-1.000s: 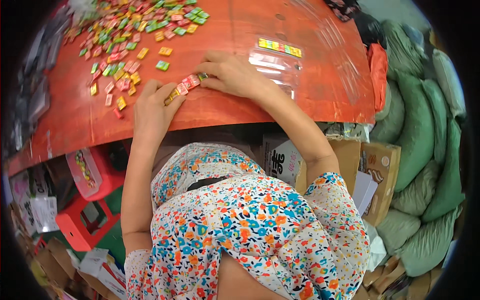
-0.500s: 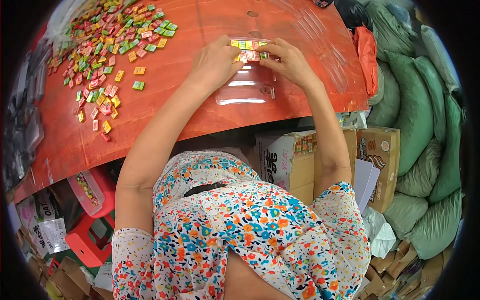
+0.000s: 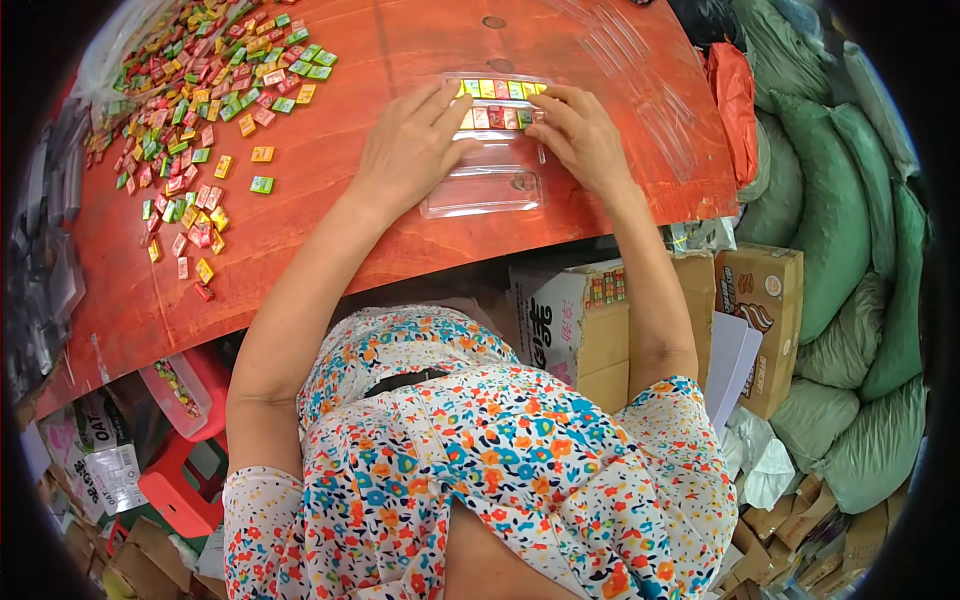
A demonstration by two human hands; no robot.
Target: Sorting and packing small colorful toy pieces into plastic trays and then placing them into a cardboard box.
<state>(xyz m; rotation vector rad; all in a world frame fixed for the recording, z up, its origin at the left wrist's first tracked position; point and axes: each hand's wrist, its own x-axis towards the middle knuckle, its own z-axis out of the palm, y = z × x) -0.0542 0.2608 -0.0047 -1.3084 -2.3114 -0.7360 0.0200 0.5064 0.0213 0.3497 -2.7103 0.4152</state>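
Note:
A clear plastic tray (image 3: 470, 193) lies on the red tabletop in front of me. Its far part holds two rows of small coloured candy-like pieces: a far row (image 3: 501, 90), mostly yellow with red and green, and a nearer row (image 3: 496, 118) in red, pale and green. My left hand (image 3: 398, 150) lies over the tray's left side, fingers stretched toward the row ends, thumb apart. At the opposite end, my right hand (image 3: 585, 140) touches the rows with parted fingertips. The near compartments show no pieces. My left fingers hide part of the tray's left edge.
A loose heap of similar pieces (image 3: 200, 130) spreads across the table's left side, beside a clear bag (image 3: 110, 60). More clear trays (image 3: 640, 80) lie at the right. Below the table edge stand cartons (image 3: 765, 320) and a red stool (image 3: 180, 485); green sacks (image 3: 815, 210) are piled at right.
Both hands have drawn slightly outward from the rows, and my left thumb has come down nearer me. More of both rows now shows between my hands. The view has shifted slightly.

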